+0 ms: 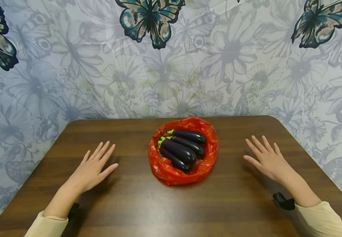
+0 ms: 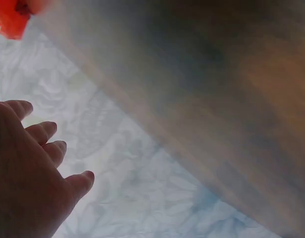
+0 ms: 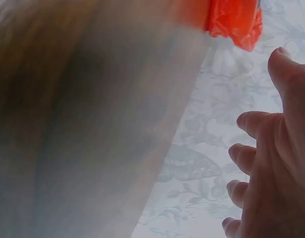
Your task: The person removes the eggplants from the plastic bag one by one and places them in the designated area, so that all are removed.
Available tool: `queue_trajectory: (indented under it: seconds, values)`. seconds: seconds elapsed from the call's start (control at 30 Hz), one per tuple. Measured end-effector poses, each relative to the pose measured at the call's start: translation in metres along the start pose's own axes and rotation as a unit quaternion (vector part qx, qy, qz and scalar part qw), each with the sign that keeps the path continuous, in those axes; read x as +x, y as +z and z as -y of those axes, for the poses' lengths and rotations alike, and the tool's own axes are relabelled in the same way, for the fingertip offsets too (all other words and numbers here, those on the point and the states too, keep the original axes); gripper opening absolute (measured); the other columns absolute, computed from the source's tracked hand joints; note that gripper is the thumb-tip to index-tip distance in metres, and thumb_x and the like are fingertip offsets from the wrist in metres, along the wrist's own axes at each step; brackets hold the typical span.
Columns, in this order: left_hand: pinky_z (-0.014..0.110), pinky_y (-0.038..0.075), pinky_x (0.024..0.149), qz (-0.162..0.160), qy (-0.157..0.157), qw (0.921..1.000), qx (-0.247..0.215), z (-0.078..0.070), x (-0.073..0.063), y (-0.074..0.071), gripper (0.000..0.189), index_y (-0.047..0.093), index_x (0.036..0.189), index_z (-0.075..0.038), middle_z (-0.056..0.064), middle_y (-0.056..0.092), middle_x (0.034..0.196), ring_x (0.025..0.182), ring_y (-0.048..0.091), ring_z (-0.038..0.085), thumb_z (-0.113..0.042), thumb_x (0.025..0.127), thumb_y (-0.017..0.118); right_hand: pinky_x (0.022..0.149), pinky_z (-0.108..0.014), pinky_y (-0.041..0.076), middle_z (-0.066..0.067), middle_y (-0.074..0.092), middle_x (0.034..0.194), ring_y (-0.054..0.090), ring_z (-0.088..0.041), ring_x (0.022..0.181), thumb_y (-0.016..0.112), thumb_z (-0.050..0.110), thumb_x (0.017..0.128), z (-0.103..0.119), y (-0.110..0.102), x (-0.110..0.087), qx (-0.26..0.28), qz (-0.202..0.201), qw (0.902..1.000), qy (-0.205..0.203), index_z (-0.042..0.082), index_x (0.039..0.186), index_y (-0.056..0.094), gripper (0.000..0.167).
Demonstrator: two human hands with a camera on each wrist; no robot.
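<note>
Several dark purple eggplants with green stem ends lie side by side in a red plastic bag, its mouth spread wide in the middle of the table. To the left of the bag is my left hand, palm down, fingers straight and spread, holding nothing. On the other side my right hand has the same spread pose, also apart from the bag. Both hands cast shadows on the wood. Each wrist view catches an edge of the red bag in an upper corner; the eggplants are not visible there.
The brown wooden table has rounded far corners. Behind and beside it hangs a pale floral cloth with teal butterflies. A black strap sits at the right wrist.
</note>
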State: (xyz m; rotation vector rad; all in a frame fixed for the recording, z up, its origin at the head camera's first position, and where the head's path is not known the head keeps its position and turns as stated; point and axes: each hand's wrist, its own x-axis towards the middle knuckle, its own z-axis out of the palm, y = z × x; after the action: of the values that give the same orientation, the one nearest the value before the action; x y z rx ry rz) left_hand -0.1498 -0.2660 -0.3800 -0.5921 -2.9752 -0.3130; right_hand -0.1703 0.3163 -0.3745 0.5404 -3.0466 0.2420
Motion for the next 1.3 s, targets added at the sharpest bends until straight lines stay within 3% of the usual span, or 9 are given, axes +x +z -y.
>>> queue_trajectory:
  seconds: [0.43,0.7,0.9,1.13,1.3]
  values:
    - [0.053,0.001,0.105,-0.025,0.056,0.998,0.016,-0.039,0.009,-0.018,0.073,0.011,0.152,-0.021,0.004,0.007,0.155,0.139,0.004,0.025,-0.054,0.095,0.043,0.101,-0.057,-0.008,-0.017,0.012,0.153,-0.01,-0.032,0.137,0.045,0.046,0.097,0.023,-0.016,-0.002,-0.022,-0.038,0.9985,-0.033,0.011,0.151,0.018,0.07]
    - [0.053,0.007,0.105,-0.039,0.099,0.9942,0.019,-0.063,0.015,-0.024,0.075,0.017,0.151,-0.017,0.005,0.011,0.155,0.139,0.008,0.026,-0.053,0.093,0.047,0.103,-0.054,-0.007,-0.016,0.014,0.153,-0.009,-0.029,0.138,0.05,0.047,0.094,0.046,-0.024,0.004,-0.029,-0.057,0.9958,-0.065,0.012,0.15,0.021,0.072]
    - [0.052,0.01,0.105,-0.043,0.131,0.9902,0.021,-0.076,0.023,-0.021,0.078,0.019,0.151,-0.014,0.002,0.008,0.155,0.139,0.005,0.022,-0.051,0.091,0.053,0.104,-0.052,-0.006,-0.013,0.012,0.154,-0.007,-0.029,0.138,0.048,0.05,0.094,0.067,-0.026,0.014,-0.028,-0.058,0.9938,-0.091,0.012,0.15,0.021,0.073]
    - [0.052,0.021,0.103,-0.077,0.2,0.9767,-0.012,-0.091,0.038,-0.014,0.08,0.032,0.146,-0.005,0.01,0.021,0.152,0.136,0.02,0.029,-0.033,0.082,0.072,0.106,-0.051,0.001,-0.01,0.012,0.154,-0.003,-0.028,0.139,0.051,0.051,0.092,0.091,-0.023,0.028,-0.01,-0.07,0.9892,-0.128,0.011,0.149,0.024,0.075]
    - [0.048,0.025,0.103,-0.062,0.225,0.9717,-0.038,-0.101,0.047,-0.007,0.079,0.036,0.144,-0.004,0.011,0.029,0.149,0.134,0.026,0.028,-0.024,0.079,0.076,0.107,-0.049,0.007,-0.013,0.018,0.152,0.006,-0.029,0.139,0.057,0.048,0.09,0.108,-0.017,0.038,0.006,-0.08,0.9838,-0.161,0.008,0.147,0.029,0.076]
